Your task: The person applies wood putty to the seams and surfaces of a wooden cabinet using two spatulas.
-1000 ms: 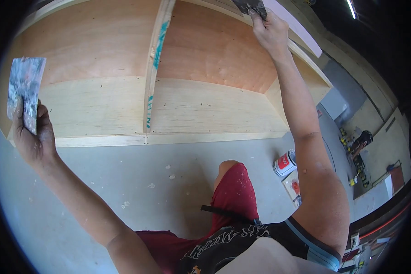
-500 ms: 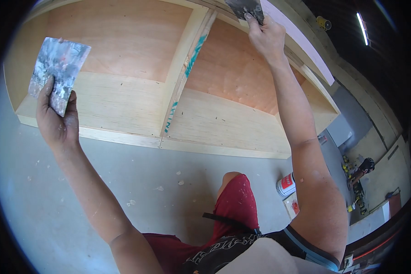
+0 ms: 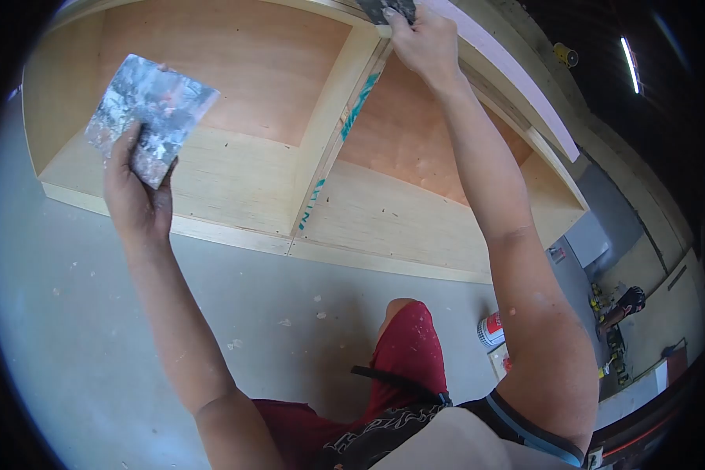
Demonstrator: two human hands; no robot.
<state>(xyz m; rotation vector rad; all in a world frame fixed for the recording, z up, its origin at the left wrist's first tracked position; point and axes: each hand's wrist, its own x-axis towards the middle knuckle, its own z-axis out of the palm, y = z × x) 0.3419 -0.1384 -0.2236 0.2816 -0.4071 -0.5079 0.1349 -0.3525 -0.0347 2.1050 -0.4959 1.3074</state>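
My left hand [image 3: 142, 188] grips a flat square plate [image 3: 158, 106] smeared with grey, white and pinkish paste, held up in front of the cabinet's left bay. At the top, my right hand [image 3: 429, 43] is closed on a dark, stained scraper [image 3: 385, 9] over the top edge of the wooden cabinet [image 3: 235, 168]. The scraper's far edge runs out of view. Between the two bays stands a divider [image 3: 321, 129] with green lettering on its front edge.
A white and red can [image 3: 491, 329] stands on the grey floor [image 3: 282, 313] beyond my knee, beside a small stained board [image 3: 500, 362]. A pinkish curved strip [image 3: 525, 78] runs along the cabinet's top right. Farther right a person [image 3: 625, 304] is near several yellow-and-black items.
My right hand has moved left along the top edge with the scraper. My left hand and its plate have shifted right, and the plate is tilted more. The view has shifted slightly.
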